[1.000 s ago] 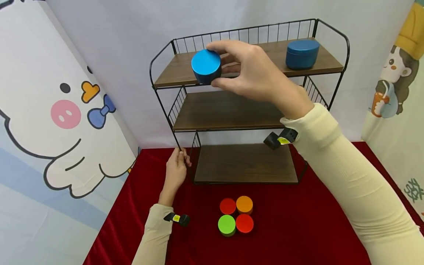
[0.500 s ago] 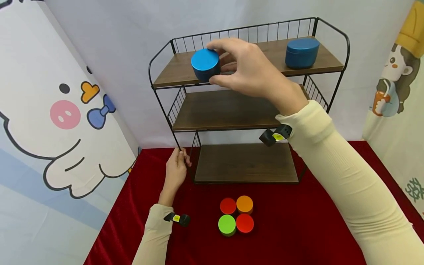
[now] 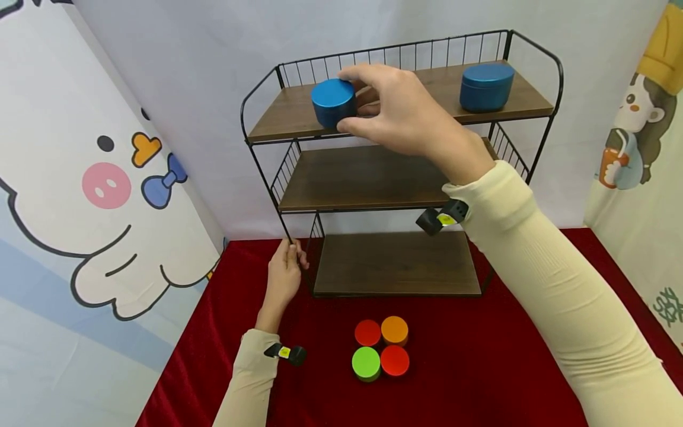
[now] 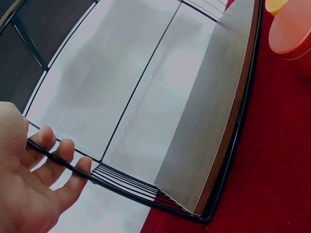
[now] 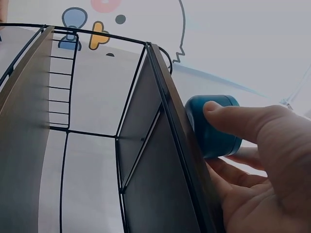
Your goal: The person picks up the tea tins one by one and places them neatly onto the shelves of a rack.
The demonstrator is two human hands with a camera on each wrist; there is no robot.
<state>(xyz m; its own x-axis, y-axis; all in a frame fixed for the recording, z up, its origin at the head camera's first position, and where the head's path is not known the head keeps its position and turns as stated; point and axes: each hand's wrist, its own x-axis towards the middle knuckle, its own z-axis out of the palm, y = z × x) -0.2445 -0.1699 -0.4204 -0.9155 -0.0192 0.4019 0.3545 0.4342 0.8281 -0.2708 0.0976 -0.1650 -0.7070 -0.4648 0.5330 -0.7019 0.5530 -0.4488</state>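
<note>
My right hand (image 3: 408,110) holds a round blue tin (image 3: 333,104) between thumb and fingers, at the front left of the rack's top board. In the right wrist view the tin (image 5: 211,136) has its base against that board, its thumb side nearest the camera. The left hand (image 3: 284,271) grips the front left post of the black wire rack (image 3: 285,228), low down; the left wrist view shows the fingers (image 4: 63,150) curled around the thin black bar. An oval blue tin (image 3: 487,89) stands on the right part of the top board (image 3: 434,89).
On the red cloth (image 3: 480,356) before the rack stand several round tins, grouped: a green tin (image 3: 366,363), an orange tin (image 3: 395,330) and red tins. Below are a middle board (image 3: 368,178) and a bottom board (image 3: 397,264). Wire rails edge the rack's sides and top back.
The blue tin in my right hand has levelled from a forward tilt and shifted slightly up and back onto the top board. My left hand keeps its place on the post.
</note>
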